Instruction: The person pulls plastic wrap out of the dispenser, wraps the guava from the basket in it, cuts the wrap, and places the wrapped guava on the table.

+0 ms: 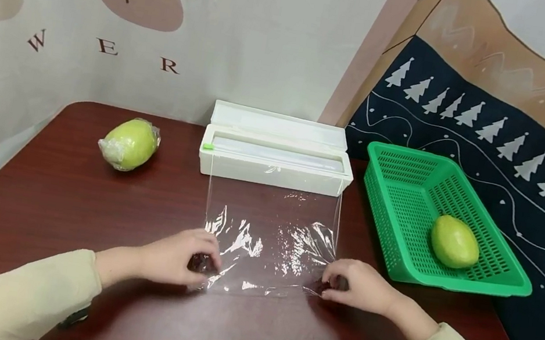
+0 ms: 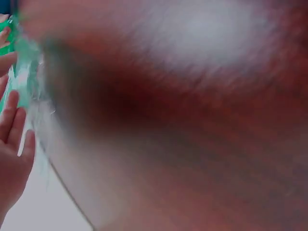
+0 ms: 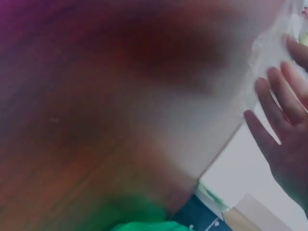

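Head view: the left hand (image 1: 180, 257) and the right hand (image 1: 363, 289) each curl thumb and fingers, pinching a near corner of a clear, glossy sheet of plastic film (image 1: 263, 251). The film extends, creased near the hands, over a dark reddish-brown wooden table (image 1: 48, 183) from a white rectangular dispenser box (image 1: 271, 177), whose white lid (image 1: 279, 124) stands raised. A small bright-green piece (image 1: 208, 147) sits at the box's left front edge. Left of the box lies a yellow-green oval fruit (image 1: 134, 145) wrapped in clear film; to the right, a bare yellow-green fruit (image 1: 454, 242) rests inside a green perforated plastic basket (image 1: 456, 283). Left wrist view: slightly parted fingers show at the left edge beside clear film; the grip itself cannot be determined here. Right wrist view: extended, parted fingers show at the right edge against film; contact is indistinct, and the tabletop is blurred.
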A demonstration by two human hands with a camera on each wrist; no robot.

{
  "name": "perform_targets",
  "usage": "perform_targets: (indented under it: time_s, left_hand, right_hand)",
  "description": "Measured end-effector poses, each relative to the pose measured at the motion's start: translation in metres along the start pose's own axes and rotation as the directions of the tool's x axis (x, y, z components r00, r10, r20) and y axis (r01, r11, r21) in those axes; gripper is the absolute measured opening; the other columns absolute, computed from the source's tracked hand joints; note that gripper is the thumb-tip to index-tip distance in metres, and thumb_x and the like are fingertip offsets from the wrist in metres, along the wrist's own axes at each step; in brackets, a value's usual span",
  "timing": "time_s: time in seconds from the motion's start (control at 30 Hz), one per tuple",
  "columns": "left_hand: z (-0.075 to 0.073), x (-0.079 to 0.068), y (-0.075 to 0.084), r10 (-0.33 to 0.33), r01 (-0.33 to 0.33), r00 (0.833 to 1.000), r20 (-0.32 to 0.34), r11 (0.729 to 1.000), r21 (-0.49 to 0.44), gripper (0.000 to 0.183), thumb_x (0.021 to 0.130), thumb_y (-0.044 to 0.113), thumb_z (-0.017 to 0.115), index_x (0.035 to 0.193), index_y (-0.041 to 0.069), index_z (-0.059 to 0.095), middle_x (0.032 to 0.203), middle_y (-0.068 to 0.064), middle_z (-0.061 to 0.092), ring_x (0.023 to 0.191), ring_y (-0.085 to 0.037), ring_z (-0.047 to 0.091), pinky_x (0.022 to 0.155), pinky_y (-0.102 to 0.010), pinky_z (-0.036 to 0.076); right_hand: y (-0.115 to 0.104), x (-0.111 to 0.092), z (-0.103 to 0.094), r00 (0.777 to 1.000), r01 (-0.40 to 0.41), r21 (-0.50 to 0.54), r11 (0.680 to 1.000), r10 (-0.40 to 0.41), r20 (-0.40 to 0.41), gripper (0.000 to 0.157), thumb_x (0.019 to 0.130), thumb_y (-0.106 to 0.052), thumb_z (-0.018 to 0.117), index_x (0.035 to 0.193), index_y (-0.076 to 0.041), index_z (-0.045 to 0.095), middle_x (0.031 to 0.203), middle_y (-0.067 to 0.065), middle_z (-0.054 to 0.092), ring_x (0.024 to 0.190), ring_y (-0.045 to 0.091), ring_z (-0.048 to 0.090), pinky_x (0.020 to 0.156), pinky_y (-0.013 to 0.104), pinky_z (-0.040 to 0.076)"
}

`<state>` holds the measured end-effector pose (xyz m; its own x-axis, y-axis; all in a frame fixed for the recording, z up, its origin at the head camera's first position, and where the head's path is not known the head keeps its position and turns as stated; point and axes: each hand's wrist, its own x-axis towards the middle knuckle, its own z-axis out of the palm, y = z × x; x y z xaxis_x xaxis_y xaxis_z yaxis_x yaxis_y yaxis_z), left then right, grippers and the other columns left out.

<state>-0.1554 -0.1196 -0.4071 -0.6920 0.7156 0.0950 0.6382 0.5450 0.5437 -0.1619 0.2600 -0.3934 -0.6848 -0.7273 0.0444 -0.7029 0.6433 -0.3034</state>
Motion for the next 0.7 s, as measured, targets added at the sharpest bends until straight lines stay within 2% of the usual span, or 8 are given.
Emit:
perform_targets:
  time_s: [0.07,0.1,0.17,0.23,0.3,0.4,0.53,0.7]
  left_hand:
    - [-0.005,0.004,-0.002,-0.015,0.016,0.996,-0.083,1.0,0.013,0.028,0.074,0.018,0.074,0.1,0.019,0.065,0.105,0.007,0.06,0.104,-0.015,0.054,0.092,-0.042,0.048]
    - [-0.007,0.007,-0.003,-0.014,0.018,0.993,-0.12,0.999,0.036,0.031,0.075,0.019,0.074,0.104,0.017,0.064,0.109,0.005,0.06,0.107,-0.017,0.054,0.094,-0.043,0.047]
    - [-0.009,0.011,-0.007,0.005,0.009,0.988,-0.157,0.996,0.093,0.045,0.076,0.024,0.074,0.116,0.009,0.06,0.121,-0.004,0.058,0.117,-0.025,0.051,0.099,-0.047,0.043]
    - [-0.009,0.012,-0.011,0.009,0.011,0.993,-0.117,0.986,0.168,0.065,0.077,0.034,0.073,0.13,0.001,0.051,0.136,-0.013,0.049,0.129,-0.033,0.042,0.106,-0.049,0.035]
    - [-0.006,0.009,-0.016,0.0,0.007,1.0,-0.028,0.971,0.239,0.083,0.079,0.045,0.069,0.139,-0.004,0.038,0.146,-0.02,0.035,0.137,-0.039,0.029,0.11,-0.051,0.029]
    - [0.0,0.002,-0.023,-0.041,0.01,0.995,0.095,0.952,0.307,0.098,0.08,0.059,0.061,0.143,-0.007,0.026,0.152,-0.025,0.02,0.141,-0.042,0.017,0.113,-0.051,0.022]
    - [0.004,-0.002,-0.029,-0.081,0.029,0.986,0.148,0.945,0.326,0.099,0.081,0.062,0.056,0.144,-0.007,0.025,0.153,-0.026,0.018,0.142,-0.041,0.015,0.114,-0.05,0.022]
    - [0.004,-0.005,-0.031,-0.095,0.038,0.982,0.161,0.946,0.323,0.098,0.081,0.062,0.055,0.143,-0.008,0.026,0.152,-0.026,0.019,0.141,-0.042,0.016,0.114,-0.05,0.021]
  right_hand:
    - [0.001,0.004,-0.002,0.995,-0.02,-0.007,1.0,0.019,-0.098,0.019,0.079,-0.02,0.074,0.094,-0.011,0.067,0.092,-0.003,0.066,0.087,0.01,0.061,0.078,0.029,0.052]
    - [0.002,0.006,-0.003,0.991,-0.038,-0.018,0.999,0.035,-0.13,0.026,0.08,-0.021,0.073,0.101,-0.007,0.066,0.102,0.002,0.066,0.096,0.015,0.061,0.084,0.033,0.052]
    - [0.003,0.009,-0.003,0.988,-0.086,-0.058,0.995,0.078,-0.133,0.048,0.081,-0.027,0.071,0.119,-0.001,0.059,0.124,0.012,0.059,0.118,0.025,0.053,0.098,0.042,0.045]
    - [0.005,0.01,0.0,0.99,-0.135,-0.111,0.985,0.129,-0.056,0.07,0.082,-0.036,0.068,0.135,0.003,0.044,0.142,0.02,0.042,0.133,0.034,0.038,0.106,0.049,0.035]
    - [0.006,0.008,0.004,0.983,-0.166,-0.165,0.972,0.176,0.048,0.087,0.082,-0.046,0.065,0.142,0.005,0.031,0.15,0.024,0.026,0.139,0.039,0.025,0.11,0.053,0.027]
    - [0.009,0.002,0.011,0.963,-0.201,-0.199,0.959,0.231,0.141,0.097,0.08,-0.056,0.062,0.144,0.006,0.024,0.153,0.024,0.019,0.141,0.04,0.018,0.111,0.056,0.022]
    - [0.013,-0.006,0.015,0.949,-0.241,-0.191,0.951,0.272,0.159,0.099,0.08,-0.061,0.059,0.145,0.006,0.024,0.154,0.023,0.018,0.142,0.038,0.018,0.111,0.058,0.021]
    - [0.018,-0.016,0.017,0.954,-0.232,-0.217,0.948,0.265,0.139,0.098,0.081,-0.064,0.055,0.144,0.006,0.026,0.153,0.022,0.02,0.141,0.039,0.019,0.11,0.058,0.022]
